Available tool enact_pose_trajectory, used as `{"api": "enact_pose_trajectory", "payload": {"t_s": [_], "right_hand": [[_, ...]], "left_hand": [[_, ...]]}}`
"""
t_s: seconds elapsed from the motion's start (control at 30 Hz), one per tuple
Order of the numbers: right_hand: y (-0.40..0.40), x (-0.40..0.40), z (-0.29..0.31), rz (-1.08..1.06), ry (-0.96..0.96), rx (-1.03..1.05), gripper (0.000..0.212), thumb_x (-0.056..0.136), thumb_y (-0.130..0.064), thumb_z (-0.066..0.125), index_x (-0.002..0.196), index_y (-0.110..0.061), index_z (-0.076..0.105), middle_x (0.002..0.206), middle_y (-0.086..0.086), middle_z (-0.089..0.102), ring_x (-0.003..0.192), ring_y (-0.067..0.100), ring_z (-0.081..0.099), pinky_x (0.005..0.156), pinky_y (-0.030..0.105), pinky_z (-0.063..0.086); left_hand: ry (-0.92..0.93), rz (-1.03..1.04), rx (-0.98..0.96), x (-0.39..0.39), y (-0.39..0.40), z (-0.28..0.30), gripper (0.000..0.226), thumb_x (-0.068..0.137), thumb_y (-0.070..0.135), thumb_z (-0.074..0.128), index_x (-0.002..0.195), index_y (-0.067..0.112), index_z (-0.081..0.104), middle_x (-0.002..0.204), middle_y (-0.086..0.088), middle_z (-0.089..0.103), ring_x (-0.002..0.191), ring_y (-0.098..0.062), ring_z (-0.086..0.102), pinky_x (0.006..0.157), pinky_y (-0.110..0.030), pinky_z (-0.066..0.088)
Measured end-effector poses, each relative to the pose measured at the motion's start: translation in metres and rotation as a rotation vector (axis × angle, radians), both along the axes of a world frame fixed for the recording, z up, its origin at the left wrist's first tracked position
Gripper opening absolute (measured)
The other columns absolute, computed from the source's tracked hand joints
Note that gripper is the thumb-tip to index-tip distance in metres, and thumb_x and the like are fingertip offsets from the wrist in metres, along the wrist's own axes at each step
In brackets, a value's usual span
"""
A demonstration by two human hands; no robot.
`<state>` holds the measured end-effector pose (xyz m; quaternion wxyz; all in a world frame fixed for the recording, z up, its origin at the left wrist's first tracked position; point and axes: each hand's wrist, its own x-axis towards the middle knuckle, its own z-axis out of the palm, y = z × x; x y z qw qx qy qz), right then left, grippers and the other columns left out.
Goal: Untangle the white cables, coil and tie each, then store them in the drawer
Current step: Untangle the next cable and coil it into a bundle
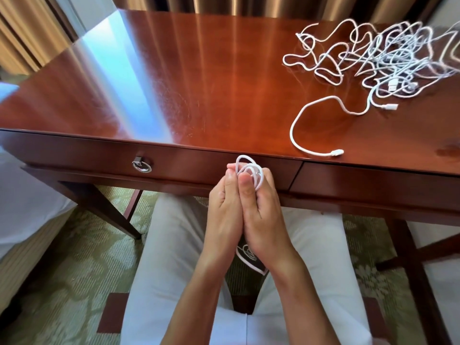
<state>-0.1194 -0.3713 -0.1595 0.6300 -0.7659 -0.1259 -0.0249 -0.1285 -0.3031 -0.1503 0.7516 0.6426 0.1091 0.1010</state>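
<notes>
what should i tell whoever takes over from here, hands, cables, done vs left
Left hand and right hand: pressed together, both gripping a small coiled white cable in front of the closed drawer.
On the desk: a tangled pile of white cables at far right, one loose cable trailing toward the front edge.
Done: one cable coiled; whether it is tied cannot be seen.
Left: store it, open the drawer, untangle and coil the rest.

My left hand (224, 210) and right hand (258, 210) press together in front of the closed drawer (174, 165), both pinching a small coiled white cable (250, 170). On the desk (199, 83), a tangled pile of white cables (388, 56) lies to my far right, with one loose cable (302, 120) trailing toward the near edge.
</notes>
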Motion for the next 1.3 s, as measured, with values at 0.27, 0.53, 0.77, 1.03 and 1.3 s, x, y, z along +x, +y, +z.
{"api": "enact_pose_trajectory", "payload": {"t_s": [0.27,0.53,0.77,1.03,1.3], "right_hand": [[-0.010,0.010,0.010,-0.072,-0.081,-0.087,0.026,0.105,-0.042,0.031,0.097,-0.035,0.054,0.096,-0.012,0.052,0.092,0.000,0.056,0.083,0.010,0.040],[-0.020,0.009,0.030,0.406,0.284,-0.041,0.048,0.108,-0.021,0.041,0.060,-0.014,0.043,0.048,-0.008,0.035,0.042,0.006,0.028,0.043,0.024,0.025],[-0.039,0.012,0.030,0.521,0.263,-0.081,0.025,0.094,-0.021,0.070,0.089,0.004,0.067,0.060,0.001,0.061,0.054,0.011,0.052,0.050,0.033,0.046],[-0.039,0.012,0.031,0.437,0.321,-0.060,0.056,0.095,-0.054,0.031,0.076,-0.012,0.063,0.046,-0.018,0.048,0.044,0.001,0.037,0.050,0.014,0.031],[-0.028,0.009,0.027,0.323,0.258,-0.084,0.064,0.097,-0.056,0.023,0.055,-0.015,0.048,0.043,-0.013,0.044,0.043,0.001,0.044,0.050,0.011,0.033]], "left_hand": [[-0.108,-0.031,0.386,-0.007,0.011,-0.014,0.037,0.105,0.037,0.035,0.098,0.025,0.069,0.092,0.003,0.068,0.090,-0.017,0.065,0.083,-0.042,0.053],[-0.447,-0.157,0.790,0.003,0.040,0.019,0.034,0.105,0.023,0.044,0.084,0.003,0.061,0.081,0.000,0.051,0.074,-0.014,0.054,0.069,-0.023,0.041],[-0.368,0.059,0.660,0.011,0.043,0.013,0.046,0.099,0.025,0.059,0.061,0.003,0.046,0.051,-0.003,0.044,0.048,-0.010,0.037,0.050,-0.017,0.030],[-0.250,0.065,0.476,0.012,0.045,0.004,0.045,0.101,0.029,0.061,0.063,0.005,0.053,0.050,-0.014,0.053,0.044,-0.036,0.055,0.042,-0.041,0.040],[-0.295,-0.036,0.554,0.015,0.039,0.009,0.057,0.103,0.031,0.056,0.057,0.001,0.042,0.047,-0.009,0.044,0.042,-0.028,0.044,0.042,-0.035,0.034]]}}
